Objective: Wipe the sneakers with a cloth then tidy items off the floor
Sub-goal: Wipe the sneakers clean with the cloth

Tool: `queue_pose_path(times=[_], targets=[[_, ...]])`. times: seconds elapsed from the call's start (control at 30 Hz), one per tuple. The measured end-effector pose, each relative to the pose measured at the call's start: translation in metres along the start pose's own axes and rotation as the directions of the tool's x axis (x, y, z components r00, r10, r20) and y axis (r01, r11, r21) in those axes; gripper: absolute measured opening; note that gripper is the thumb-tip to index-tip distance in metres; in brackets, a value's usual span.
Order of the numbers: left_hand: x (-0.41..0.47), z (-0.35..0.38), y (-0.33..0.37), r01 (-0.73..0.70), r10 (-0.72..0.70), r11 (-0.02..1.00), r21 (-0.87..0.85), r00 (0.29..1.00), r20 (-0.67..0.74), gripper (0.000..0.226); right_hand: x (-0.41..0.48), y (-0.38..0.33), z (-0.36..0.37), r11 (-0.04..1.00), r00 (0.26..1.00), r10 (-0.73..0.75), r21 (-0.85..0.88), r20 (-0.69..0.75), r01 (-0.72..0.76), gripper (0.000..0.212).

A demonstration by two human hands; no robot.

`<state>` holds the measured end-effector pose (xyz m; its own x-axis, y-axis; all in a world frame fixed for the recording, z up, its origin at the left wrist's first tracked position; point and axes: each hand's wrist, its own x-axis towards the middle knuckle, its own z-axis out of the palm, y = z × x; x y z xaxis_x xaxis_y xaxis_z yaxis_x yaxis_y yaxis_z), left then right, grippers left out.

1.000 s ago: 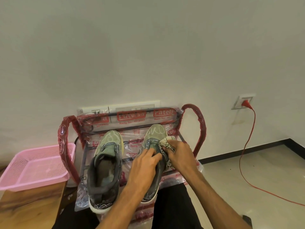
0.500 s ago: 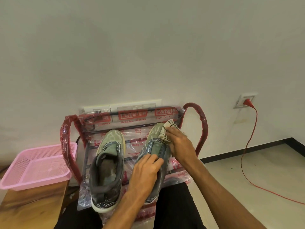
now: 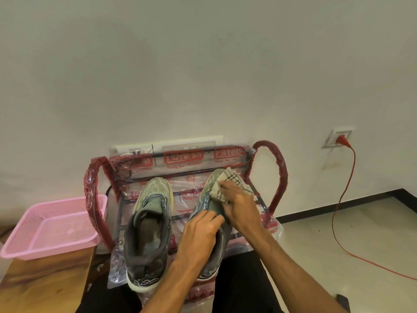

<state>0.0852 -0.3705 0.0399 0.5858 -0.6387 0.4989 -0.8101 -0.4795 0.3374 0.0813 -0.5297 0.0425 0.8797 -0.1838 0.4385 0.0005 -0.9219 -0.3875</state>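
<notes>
Checked woven cloth (image 3: 233, 180), clutched by right hand (image 3: 239, 205), presses grey-green sneaker (image 3: 213, 184) gripped by left hand (image 3: 198, 233).

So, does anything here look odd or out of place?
The rack under the sneakers still wears its printed plastic wrapping, crumpled at the front. A red cable trails from the wall socket across the floor.

Pink mesh basket (image 3: 52, 224) far left of fingers (image 3: 207, 219), on wooden surface (image 3: 45, 283). Plastic-wrapped red rack (image 3: 281, 177) beneath, around fingers. Red cable (image 3: 333, 222) well right, plugged into wall socket (image 3: 330, 141).
</notes>
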Motion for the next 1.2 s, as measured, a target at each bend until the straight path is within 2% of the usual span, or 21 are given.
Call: queue_pose_path(times=[0.1, 0.2, 0.27, 0.3, 0.37, 0.43, 0.57, 0.67, 0.73, 0.83, 0.9, 1.03, 1.1, 1.2], targets=[[-0.001, -0.001, 0.0, -0.019, 0.019, 1.0, -0.014, 1.0, 0.008, 0.029, -0.001, 0.005, -0.002, 0.984, 0.989, -0.143, -0.097, 0.044, 0.147, 0.047], [0.002, 0.0, 0.0, -0.023, 0.023, 1.0, -0.012, 1.0, 0.005, 0.029, 0.018, 0.018, -0.01, 0.976, 1.0, -0.002, -0.216, -0.02, -0.002, 0.044], [0.004, -0.001, -0.001, -0.014, 0.014, 1.0, -0.018, 1.0, -0.002, 0.03, 0.027, 0.016, -0.01, 0.977, 0.996, 0.078, -0.194, -0.046, -0.085, 0.041], [0.004, -0.001, -0.002, -0.005, 0.005, 1.0, -0.02, 1.0, 0.001, 0.031, 0.028, 0.012, -0.008, 0.983, 0.997, 0.072, -0.166, -0.03, -0.076, 0.041], [0.002, 0.0, -0.004, 0.002, -0.001, 1.0, -0.026, 1.0, 0.006, 0.032, 0.021, 0.006, -0.005, 0.991, 0.999, -0.007, -0.132, 0.041, 0.013, 0.039], [0.002, 0.001, -0.003, -0.003, 0.003, 1.0, -0.025, 1.0, 0.009, 0.033, 0.013, 0.009, -0.006, 0.98, 0.995, -0.078, -0.178, 0.064, 0.089, 0.035], [0.005, 0.0, -0.001, 0.003, -0.003, 1.0, -0.006, 1.0, 0.001, 0.03, 0.019, 0.013, -0.007, 0.971, 0.998, 0.054, -0.236, 0.038, -0.044, 0.035], [0.003, 0.001, -0.003, 0.006, -0.006, 1.0, -0.016, 1.0, 0.001, 0.032, 0.016, 0.001, -0.001, 0.988, 0.996, -0.024, -0.15, 0.083, 0.036, 0.035], [0.002, 0.003, -0.003, -0.006, 0.006, 1.0, -0.01, 1.0, -0.002, 0.032, 0.013, 0.003, -0.001, 0.979, 0.992, -0.086, -0.177, 0.093, 0.101, 0.033], [0.004, 0.003, -0.002, -0.015, 0.015, 1.0, 0.016, 1.0, 0.007, 0.03, 0.02, 0.006, -0.008, 0.965, 0.998, 0.0, -0.263, 0.057, 0.015, 0.034], [0.003, 0.002, -0.002, -0.009, 0.009, 1.0, 0.006, 1.0, 0.009, 0.03, 0.023, 0.0, -0.009, 0.972, 0.998, 0.017, -0.237, 0.053, -0.004, 0.033], [0.0, 0.004, -0.001, -0.028, 0.028, 1.0, 0.014, 1.0, -0.006, 0.02, 0.021, -0.014, -0.014, 0.993, 0.968, -0.107, -0.018, 0.226, 0.114, 0.033], [0.0, 0.005, 0.0, -0.044, 0.044, 0.999, 0.033, 0.999, -0.01, 0.016, 0.021, -0.017, -0.018, 0.99, 0.947, -0.122, -0.025, 0.298, 0.136, 0.036], [0.001, 0.003, -0.001, -0.07, 0.07, 0.997, 0.041, 0.997, -0.012, 0.014, 0.024, -0.017, -0.019, 0.979, 0.959, -0.09, -0.152, 0.268, 0.135, 0.039]])
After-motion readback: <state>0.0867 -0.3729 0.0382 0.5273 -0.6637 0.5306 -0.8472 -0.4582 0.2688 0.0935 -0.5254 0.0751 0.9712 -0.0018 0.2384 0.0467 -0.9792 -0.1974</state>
